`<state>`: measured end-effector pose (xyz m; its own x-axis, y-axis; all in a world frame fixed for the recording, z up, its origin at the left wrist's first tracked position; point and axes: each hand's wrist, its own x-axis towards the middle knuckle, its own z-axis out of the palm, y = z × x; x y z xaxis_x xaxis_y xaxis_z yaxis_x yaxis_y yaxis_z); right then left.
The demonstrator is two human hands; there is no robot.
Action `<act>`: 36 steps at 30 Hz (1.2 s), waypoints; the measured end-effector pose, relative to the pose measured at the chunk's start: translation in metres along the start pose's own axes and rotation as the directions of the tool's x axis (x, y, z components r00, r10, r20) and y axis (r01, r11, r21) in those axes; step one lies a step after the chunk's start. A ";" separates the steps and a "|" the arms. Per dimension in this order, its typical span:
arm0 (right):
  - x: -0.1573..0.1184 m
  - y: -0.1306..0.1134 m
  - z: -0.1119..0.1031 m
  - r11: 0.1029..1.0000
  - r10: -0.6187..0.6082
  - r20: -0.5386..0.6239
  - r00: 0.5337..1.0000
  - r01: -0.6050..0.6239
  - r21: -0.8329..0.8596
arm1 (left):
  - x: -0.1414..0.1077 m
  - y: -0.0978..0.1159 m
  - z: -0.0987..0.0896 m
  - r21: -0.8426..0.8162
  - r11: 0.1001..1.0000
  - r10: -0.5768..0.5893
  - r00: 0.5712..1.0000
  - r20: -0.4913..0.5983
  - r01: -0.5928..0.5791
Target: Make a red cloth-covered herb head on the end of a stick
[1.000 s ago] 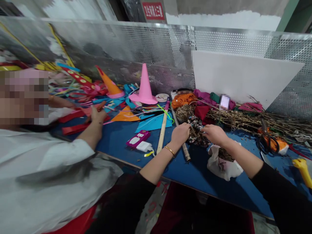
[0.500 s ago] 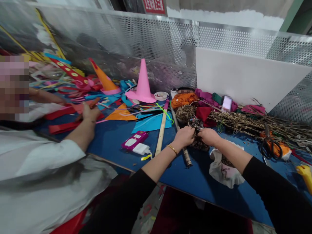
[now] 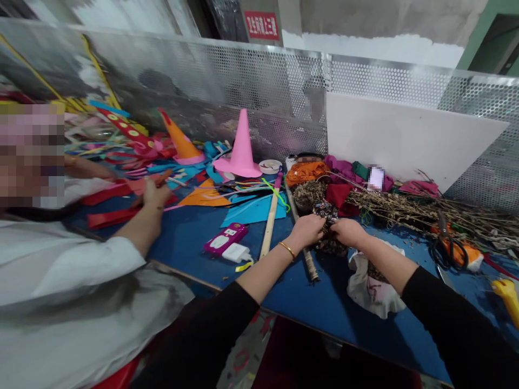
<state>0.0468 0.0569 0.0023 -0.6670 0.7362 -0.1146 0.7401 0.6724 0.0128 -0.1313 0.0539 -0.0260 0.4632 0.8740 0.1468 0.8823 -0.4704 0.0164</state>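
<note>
Both of my hands grip a dark, speckled cloth bundle (image 3: 331, 246) near the middle of the blue table (image 3: 243, 286). My left hand (image 3: 308, 230), with a gold bangle at its wrist, pinches the left side of the bundle. On its right side are the closed fingers of my right hand (image 3: 347, 232). Dry brown plant bits (image 3: 308, 193) lie heaped just behind. Under my right forearm rests a white cloth (image 3: 371, 294) with brown bits on it. A thin rod (image 3: 308, 265) lies beside my left hand.
Scissors (image 3: 446, 246) and dry stalks (image 3: 397, 208) lie at the right. A pink cone hat (image 3: 242, 146), a purple device (image 3: 227, 237) and a wooden stick (image 3: 270, 221) are left of centre. At far left, a person in white handles red strips (image 3: 111, 216).
The view has shifted slightly, so most things appear a little lower. My hands keep their hold on the bundle, with little visible movement.
</note>
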 end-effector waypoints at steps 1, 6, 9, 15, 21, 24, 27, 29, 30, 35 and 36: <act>0.000 0.000 0.000 1.000 0.003 0.001 1.000 -0.003 0.002 | 0.001 -0.001 -0.001 -0.015 1.000 0.007 1.000 -0.011 -0.007; -0.001 0.000 0.001 1.000 0.006 0.002 1.000 -0.006 0.016 | 0.006 -0.008 -0.005 -0.122 0.992 -0.024 0.997 -0.074 0.014; -0.001 0.000 0.001 1.000 0.010 0.009 1.000 -0.010 0.025 | 0.009 -0.012 -0.008 -0.307 0.950 -0.103 0.988 -0.117 0.063; -0.003 -0.001 -0.001 0.999 0.021 0.018 1.000 -0.021 0.037 | 0.015 -0.010 -0.012 -0.963 0.206 -0.496 0.867 0.049 0.173; -0.002 -0.001 -0.002 0.998 0.039 0.020 0.999 -0.040 0.054 | 0.018 -0.004 -0.013 -0.970 -0.210 -0.556 0.801 0.219 0.119; -0.003 -0.001 -0.002 0.996 0.039 0.015 0.999 -0.040 0.073 | 0.015 -0.003 -0.019 -0.921 -0.376 -0.552 0.773 0.314 0.106; -0.005 -0.001 -0.004 0.994 0.041 0.002 0.999 -0.041 0.106 | 0.010 -0.003 -0.027 -0.858 -0.501 -0.522 0.752 0.402 0.110; -0.007 0.000 -0.009 0.990 0.045 -0.019 0.999 -0.042 0.135 | 0.005 -0.001 -0.032 -0.818 -0.563 -0.494 0.745 0.448 0.119; -0.008 0.001 -0.012 0.988 0.050 -0.034 0.998 -0.044 0.150 | 0.003 0.000 -0.035 -0.795 -0.594 -0.475 0.742 0.473 0.126; -0.033 0.008 -0.037 0.966 0.114 -0.147 0.982 -0.075 0.249 | -0.006 0.016 -0.048 -0.676 -0.713 -0.344 0.749 0.566 0.183; -0.042 0.011 -0.041 0.949 0.135 -0.194 0.972 -0.070 0.306 | -0.007 0.022 -0.051 -0.663 -0.722 -0.318 0.756 0.572 0.198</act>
<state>0.0789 0.0362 0.0483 -0.5650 0.8208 0.0836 0.7760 0.5631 -0.2839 -0.1197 0.0316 0.0234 0.1175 0.8803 -0.4596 -0.6004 0.4317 0.6732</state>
